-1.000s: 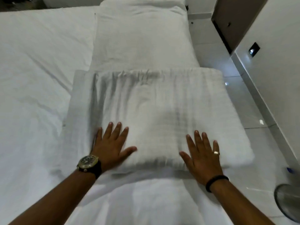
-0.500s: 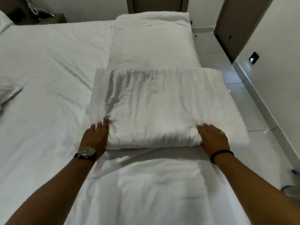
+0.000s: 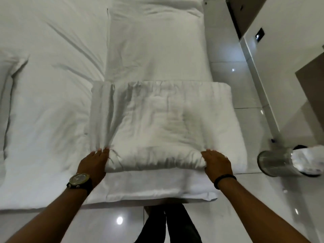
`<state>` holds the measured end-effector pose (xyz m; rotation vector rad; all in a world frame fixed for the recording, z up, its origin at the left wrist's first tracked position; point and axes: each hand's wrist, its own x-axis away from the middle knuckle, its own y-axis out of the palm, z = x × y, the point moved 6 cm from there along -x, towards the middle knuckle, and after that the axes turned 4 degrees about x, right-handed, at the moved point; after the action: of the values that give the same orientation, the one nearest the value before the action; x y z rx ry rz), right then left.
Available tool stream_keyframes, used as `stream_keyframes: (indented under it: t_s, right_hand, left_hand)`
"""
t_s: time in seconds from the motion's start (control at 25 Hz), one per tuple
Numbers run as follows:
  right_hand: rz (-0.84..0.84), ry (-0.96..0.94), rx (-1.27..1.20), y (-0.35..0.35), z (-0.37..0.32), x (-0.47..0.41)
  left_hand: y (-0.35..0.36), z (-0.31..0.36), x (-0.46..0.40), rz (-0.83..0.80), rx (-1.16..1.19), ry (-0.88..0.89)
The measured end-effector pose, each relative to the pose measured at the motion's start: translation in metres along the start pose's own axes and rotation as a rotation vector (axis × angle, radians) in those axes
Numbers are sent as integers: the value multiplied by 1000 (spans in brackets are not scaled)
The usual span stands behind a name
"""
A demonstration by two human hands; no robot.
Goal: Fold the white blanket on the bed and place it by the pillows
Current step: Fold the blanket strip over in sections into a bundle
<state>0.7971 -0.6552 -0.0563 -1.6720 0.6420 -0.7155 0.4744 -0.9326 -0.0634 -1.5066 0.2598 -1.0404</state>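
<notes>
- The white blanket [image 3: 163,127], folded into a thick rectangle, lies across a long white strip of bedding [image 3: 156,50] that runs along the right side of the bed [image 3: 52,102].
- Its right end sticks out past the bed's right edge, over the tiled floor [image 3: 233,88]; its left end lies on the sheet.
- The left hand [image 3: 93,163] is at the blanket's near left corner, fingers tucked into the cloth, which bunches into creases there; the grip looks closed on the fold.
- The right hand [image 3: 216,163] is at the near right corner, fingers curled over and under the rounded near edge, gripping the blanket.
- A wristwatch [image 3: 78,179] sits on the left wrist and a dark band [image 3: 224,178] on the right.
- Nearer than the blanket, a flat end of the same white strip reaches the foot edge of the bed; beyond that is glossy floor and the person's dark trouser legs [image 3: 168,225].
- To the left, the sheet is open and wrinkled, with a pillow [image 3: 8,102] at the far left of the view, well apart from the blanket.
- To the right, on the floor near the blanket's overhanging end, stands a cylindrical bin [image 3: 277,162] with a pale liner.
- Farther right rises a white wall [image 3: 289,32] with a small dark wall plate [image 3: 259,34], and a dark door [image 3: 236,13] shows at the top right.
- The floor strip between bed and wall is narrow.
</notes>
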Motion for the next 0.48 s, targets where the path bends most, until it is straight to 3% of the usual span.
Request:
stream_keyframes:
  t_s: [0.12, 0.24, 0.48]
  right_hand:
    - [-66, 12, 28, -8, 9, 38]
    - [-260, 105, 74, -14, 11, 34]
    - [-294, 117, 127, -46, 3, -1]
  left_hand:
    - [14, 12, 44, -14, 31, 1]
    - [0, 11, 47, 8, 17, -16]
    - [-49, 20, 34, -65, 25, -46]
